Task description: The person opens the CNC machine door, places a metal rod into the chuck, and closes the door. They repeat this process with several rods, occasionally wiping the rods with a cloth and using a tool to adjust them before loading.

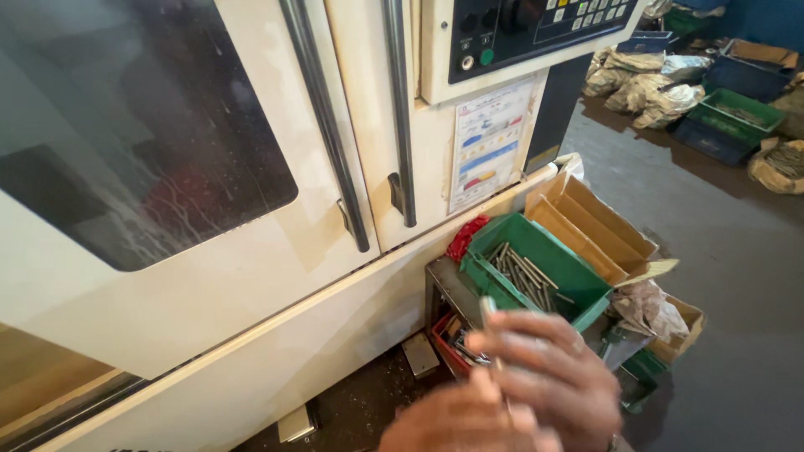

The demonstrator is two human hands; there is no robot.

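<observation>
Hands working together low in view: right hand (548, 368) and left hand (465, 423) are pinching a thin grey metal rod (488, 308), its tip rising just above the closed fingertips (502, 341). Green plastic bin (578, 272) of similar rods (523, 276) is sitting just beyond the fingers, beside open cardboard boxes (595, 222) and the cream machine door (251, 251).

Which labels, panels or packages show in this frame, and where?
Chart sticker: on the cream machine front under the panel; tall, white, with blue, red and yellow marks.
Control panel: top centre; dark face, coloured keys.
Cardboard box: open, brown, behind the green bin.
</observation>
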